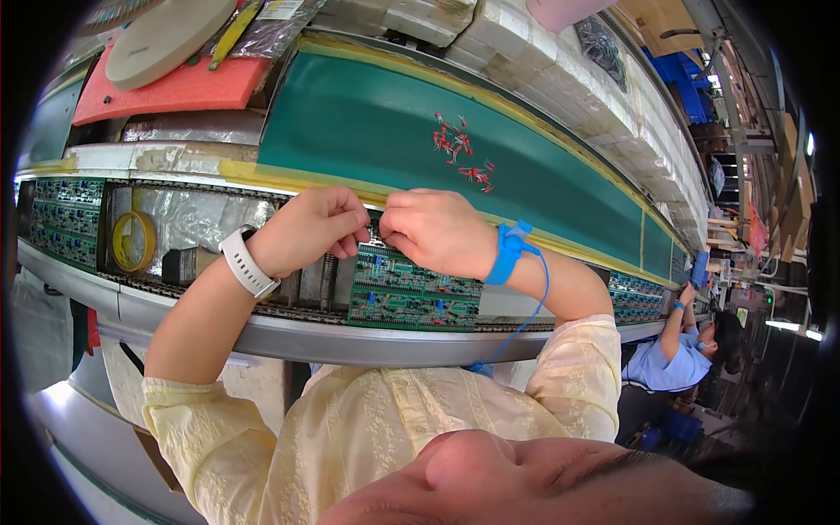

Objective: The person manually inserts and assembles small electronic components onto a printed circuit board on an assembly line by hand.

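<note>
A green circuit board panel (415, 302), crowded with small parts and some blue ones, lies on the conveyor rail in front of me. Over its far left corner my left hand (317, 229) is closed, thumb and fingers pressed together. My right hand (439, 229) is curled above the board's far edge, fingertips pinched close to the left ones. Whatever either pinch holds is too small or hidden to make out. Beyond the hands, small red components with thin wire leads (452, 140) lie scattered in two loose groups on the green mat (350, 114).
A blue wrist strap (505, 254) with a cord circles my right wrist. More boards sit on the rail at left (66, 223) and right (634, 299). A yellow tape roll (133, 241) lies at left. White foam blocks (560, 66) line the back. A co-worker (674, 354) works at far right.
</note>
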### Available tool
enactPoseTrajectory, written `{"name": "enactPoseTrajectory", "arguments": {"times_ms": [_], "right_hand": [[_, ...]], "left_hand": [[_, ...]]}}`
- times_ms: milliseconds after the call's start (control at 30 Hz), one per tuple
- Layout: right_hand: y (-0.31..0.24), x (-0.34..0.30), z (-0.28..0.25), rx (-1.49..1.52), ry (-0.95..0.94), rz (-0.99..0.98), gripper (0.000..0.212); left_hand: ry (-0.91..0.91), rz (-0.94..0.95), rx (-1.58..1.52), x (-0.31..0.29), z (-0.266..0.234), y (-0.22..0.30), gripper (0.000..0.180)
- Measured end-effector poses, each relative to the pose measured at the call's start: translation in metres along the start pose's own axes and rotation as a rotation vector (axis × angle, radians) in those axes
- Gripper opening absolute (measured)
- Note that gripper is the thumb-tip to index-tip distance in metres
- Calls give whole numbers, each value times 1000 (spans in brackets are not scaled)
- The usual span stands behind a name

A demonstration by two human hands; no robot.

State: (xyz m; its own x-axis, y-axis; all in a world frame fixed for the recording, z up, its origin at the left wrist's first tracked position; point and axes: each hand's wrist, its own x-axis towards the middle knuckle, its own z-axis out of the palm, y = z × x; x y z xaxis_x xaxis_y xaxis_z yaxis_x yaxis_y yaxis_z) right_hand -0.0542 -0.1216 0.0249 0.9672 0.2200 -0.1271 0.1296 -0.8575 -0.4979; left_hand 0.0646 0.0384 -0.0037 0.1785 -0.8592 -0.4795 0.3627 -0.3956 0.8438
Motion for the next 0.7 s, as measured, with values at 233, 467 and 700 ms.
{"name": "enactPoseTrajectory", "arguments": {"times_ms": [233, 467, 700], "right_hand": [[-5, -6, 6, -61, 130, -62, 5], [-6, -9, 12, -99, 172, -84, 9], [-10, -6, 11, -162, 171, -94, 7]], "left_hand": [[10, 2, -1, 2, 1, -1, 16], [20, 41, -6, 4, 1, -4, 17], [10, 76, -22, 4, 1, -7, 15]]}}
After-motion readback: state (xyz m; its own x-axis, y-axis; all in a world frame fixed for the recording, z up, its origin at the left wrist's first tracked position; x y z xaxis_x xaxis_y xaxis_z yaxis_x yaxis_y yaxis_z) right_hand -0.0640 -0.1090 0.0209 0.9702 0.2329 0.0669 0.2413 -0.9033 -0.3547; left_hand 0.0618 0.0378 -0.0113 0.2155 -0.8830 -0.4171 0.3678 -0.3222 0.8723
